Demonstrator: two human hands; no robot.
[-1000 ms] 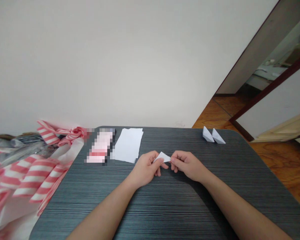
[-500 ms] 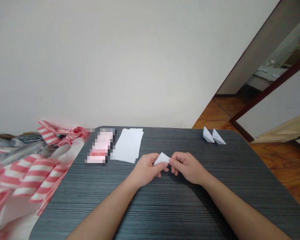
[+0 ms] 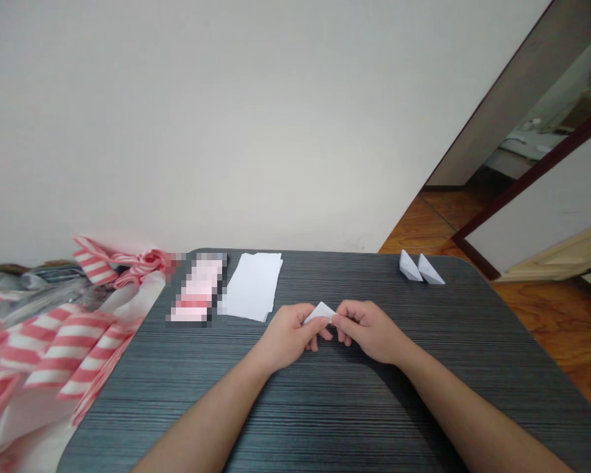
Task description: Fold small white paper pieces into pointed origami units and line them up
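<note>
A small folded piece of white paper (image 3: 320,311), with its peak pointing up and away from me, is held between both hands over the middle of the table. My left hand (image 3: 291,334) is closed on its left side, the thumb lying across the front. At the right corner, my right hand (image 3: 367,328) pinches the paper between thumb and forefinger, its other fingers curled. The thumbs and fingers cover the paper's lower part. Two folded white paper boats (image 3: 410,267) stand side by side at the table's far right.
The dark wood-grain table (image 3: 295,407) meets a pale wall (image 3: 256,131). Several white sheets (image 3: 254,286) lie stacked at the back left, beside a blurred-out phone-like object (image 3: 199,289). Red-and-white striped cloth (image 3: 73,348) is heaped left of the table.
The folded paper has shifted very slightly to the right between my fingers. Both hands keep their grip and nearly the same place; everything else is unchanged.
</note>
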